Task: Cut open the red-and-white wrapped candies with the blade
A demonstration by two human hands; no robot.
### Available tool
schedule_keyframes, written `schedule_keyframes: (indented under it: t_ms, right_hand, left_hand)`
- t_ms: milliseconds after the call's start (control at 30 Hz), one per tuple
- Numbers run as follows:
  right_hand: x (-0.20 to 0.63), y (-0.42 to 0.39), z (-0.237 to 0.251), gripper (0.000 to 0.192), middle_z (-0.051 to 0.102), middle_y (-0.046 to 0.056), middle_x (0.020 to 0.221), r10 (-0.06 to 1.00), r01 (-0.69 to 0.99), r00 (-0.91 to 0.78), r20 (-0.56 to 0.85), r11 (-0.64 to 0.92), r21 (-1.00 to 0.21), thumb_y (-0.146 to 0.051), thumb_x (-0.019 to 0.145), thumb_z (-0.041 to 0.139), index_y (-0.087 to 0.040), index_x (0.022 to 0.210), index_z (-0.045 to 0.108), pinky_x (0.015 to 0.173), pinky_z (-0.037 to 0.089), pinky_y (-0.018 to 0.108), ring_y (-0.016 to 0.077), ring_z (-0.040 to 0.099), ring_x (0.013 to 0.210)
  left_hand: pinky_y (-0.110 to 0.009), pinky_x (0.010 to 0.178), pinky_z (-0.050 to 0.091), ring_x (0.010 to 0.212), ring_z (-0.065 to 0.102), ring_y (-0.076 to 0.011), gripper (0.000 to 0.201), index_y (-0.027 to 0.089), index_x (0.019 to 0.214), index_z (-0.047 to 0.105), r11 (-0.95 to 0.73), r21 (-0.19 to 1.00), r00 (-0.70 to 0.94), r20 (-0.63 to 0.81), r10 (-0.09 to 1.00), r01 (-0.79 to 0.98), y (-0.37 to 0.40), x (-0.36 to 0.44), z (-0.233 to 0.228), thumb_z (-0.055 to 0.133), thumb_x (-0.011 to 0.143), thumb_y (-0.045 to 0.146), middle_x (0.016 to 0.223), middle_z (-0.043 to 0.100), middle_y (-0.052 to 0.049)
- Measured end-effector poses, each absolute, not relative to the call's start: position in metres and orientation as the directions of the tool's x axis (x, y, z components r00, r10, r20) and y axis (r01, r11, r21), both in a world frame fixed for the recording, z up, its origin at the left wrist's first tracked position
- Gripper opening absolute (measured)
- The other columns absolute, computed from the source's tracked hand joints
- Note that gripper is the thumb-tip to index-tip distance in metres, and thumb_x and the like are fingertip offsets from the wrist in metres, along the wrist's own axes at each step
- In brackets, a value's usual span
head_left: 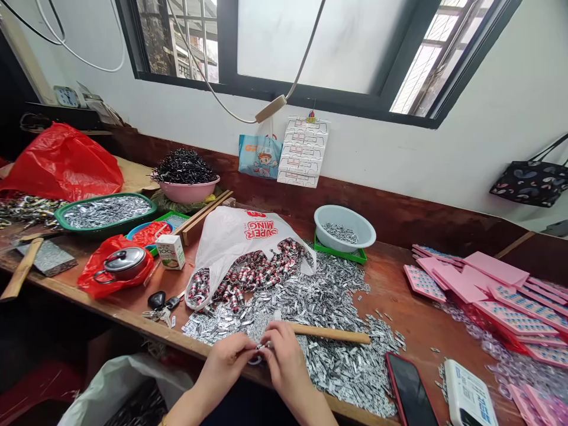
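Note:
At the table's front edge, my left hand (pixel 228 358) and my right hand (pixel 284 354) meet fingertip to fingertip. Both are closed in a pinch around a small shiny metal part (pixel 259 348), mostly hidden by the fingers; its kind is too small to make out. Just beyond my right hand lies a wooden handle (pixel 331 333), with a whitish block near its left end. A wide heap of small flat metal pieces (pixel 328 290) spreads around and under it. Behind my hands, a white plastic bag (pixel 222 236) spills red, black and silver cylindrical pieces (pixel 252 273).
Keys (pixel 165 307) lie left; a phone (pixel 410 387) and a white box (pixel 469 393) lie right. A pale bowl (pixel 368 234) stands behind the heap. Pink sheets (pixel 494 266) are stacked far right. A small pot (pixel 125 263) sits on red plastic. Below hangs an open sack (pixel 110 384).

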State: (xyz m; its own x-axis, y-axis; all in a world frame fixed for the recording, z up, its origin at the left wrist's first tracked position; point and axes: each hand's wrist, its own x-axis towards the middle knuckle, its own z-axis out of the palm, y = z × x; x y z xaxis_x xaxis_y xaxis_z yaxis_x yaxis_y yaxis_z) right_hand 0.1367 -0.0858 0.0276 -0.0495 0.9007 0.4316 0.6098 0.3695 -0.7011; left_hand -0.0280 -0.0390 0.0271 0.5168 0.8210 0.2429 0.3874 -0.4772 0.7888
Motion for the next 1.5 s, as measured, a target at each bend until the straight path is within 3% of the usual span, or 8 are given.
schedule_keyframes:
  t_ms: [133, 333, 567, 800, 967, 1133, 1267, 1500]
  right_hand:
    - [0.14, -0.094, 0.028, 0.008, 0.062, 0.003, 0.083, 0.988, 0.284, 0.055, 0.142, 0.12, -0.951, -0.016, 0.081, 0.053, -0.02, 0.088, 0.057, 0.071, 0.045, 0.029, 0.0185, 0.058, 0.078]
    - [0.144, -0.096, 0.023, 0.016, 0.066, 0.004, 0.079, 0.997, -0.044, 0.078, -0.024, -0.021, -0.999, -0.033, 0.074, 0.067, -0.019, 0.082, 0.064, 0.066, 0.047, 0.028, 0.0199, 0.062, 0.074]
    - [0.149, -0.102, 0.045, 0.01, 0.065, 0.003, 0.084, 0.979, 0.249, 0.103, 0.176, 0.146, -0.957, -0.017, 0.077, 0.064, -0.021, 0.086, 0.068, 0.066, 0.046, 0.026, 0.0174, 0.06, 0.075]
    - [0.153, -0.11, 0.069, 0.01, 0.061, 0.002, 0.08, 0.943, 0.298, 0.026, 0.331, 0.308, -0.903, -0.022, 0.082, 0.062, -0.022, 0.081, 0.072, 0.066, 0.045, 0.024, 0.0151, 0.058, 0.073]
    - [0.142, -0.121, 0.057, 0.015, 0.059, 0.003, 0.079, 0.931, 0.22, 0.201, 0.304, 0.259, -0.94, -0.032, 0.085, 0.061, -0.024, 0.082, 0.073, 0.065, 0.046, 0.025, 0.0154, 0.057, 0.073]
    - [0.135, -0.126, 0.038, 0.026, 0.058, 0.003, 0.083, 0.969, -0.034, 0.234, 0.078, 0.088, -0.996, -0.046, 0.08, 0.063, -0.022, 0.078, 0.072, 0.06, 0.049, 0.025, 0.0153, 0.058, 0.07]
    - [0.169, -0.102, 0.033, 0.033, 0.061, 0.003, 0.07, 0.991, 0.167, 0.137, -0.002, -0.025, -0.986, -0.051, 0.077, 0.061, -0.019, 0.071, 0.067, 0.056, 0.049, 0.029, 0.0183, 0.059, 0.062]
    - [0.245, -0.022, 0.026, 0.014, 0.059, 0.008, 0.08, 0.893, 0.399, 0.439, 0.1, -0.095, -0.912, -0.014, 0.067, 0.062, -0.02, 0.057, 0.054, 0.087, 0.037, 0.038, 0.0267, 0.051, 0.096]
  left_hand:
    - [-0.021, 0.059, 0.046, 0.065, 0.061, -0.0158, 0.022, 0.017, 0.073, 0.067, -0.24, 0.929, 0.467, 0.086, 0.88, 0.28, -0.048, -0.025, 0.041, 0.058, 0.084, 0.034, 0.068, 0.065, -0.002]
    - [-0.022, 0.058, 0.045, 0.065, 0.061, -0.017, 0.024, 0.015, 0.073, 0.069, -0.137, 0.952, 0.449, -0.002, 0.894, 0.275, -0.054, -0.019, 0.054, 0.06, 0.081, 0.036, 0.068, 0.067, -0.004]
    - [-0.021, 0.06, 0.041, 0.064, 0.058, -0.0147, 0.017, 0.017, 0.069, 0.064, -0.389, 0.809, 0.566, 0.085, 0.82, 0.441, -0.054, -0.022, 0.068, 0.055, 0.083, 0.02, 0.066, 0.064, -0.001]
    - [-0.02, 0.062, 0.044, 0.067, 0.059, -0.0134, 0.02, 0.02, 0.082, 0.07, -0.619, 0.745, 0.636, 0.357, 0.684, 0.248, -0.06, -0.028, 0.075, 0.051, 0.089, 0.02, 0.07, 0.063, -0.002]
    - [-0.023, 0.074, 0.053, 0.087, 0.066, -0.0193, 0.013, 0.024, 0.084, 0.073, -0.388, 0.917, 0.401, 0.324, 0.857, 0.088, -0.071, -0.016, 0.053, 0.06, 0.083, 0.027, 0.092, 0.07, -0.005]
    - [-0.023, 0.067, 0.054, 0.074, 0.066, -0.019, 0.019, 0.021, 0.086, 0.073, -0.169, 0.985, 0.347, 0.151, 0.926, 0.021, -0.085, -0.006, 0.044, 0.063, 0.08, 0.036, 0.079, 0.07, -0.004]
    - [-0.024, 0.064, 0.054, 0.07, 0.066, -0.0199, 0.032, 0.018, 0.081, 0.073, -0.06, 0.996, 0.35, 0.032, 0.936, 0.07, -0.078, -0.011, 0.043, 0.066, 0.074, 0.048, 0.075, 0.07, -0.005]
    - [-0.027, 0.067, 0.052, 0.072, 0.065, -0.0213, 0.045, 0.016, 0.079, 0.072, 0.095, 0.989, 0.32, -0.126, 0.939, 0.109, -0.058, -0.024, 0.024, 0.068, 0.065, 0.059, 0.074, 0.072, -0.005]
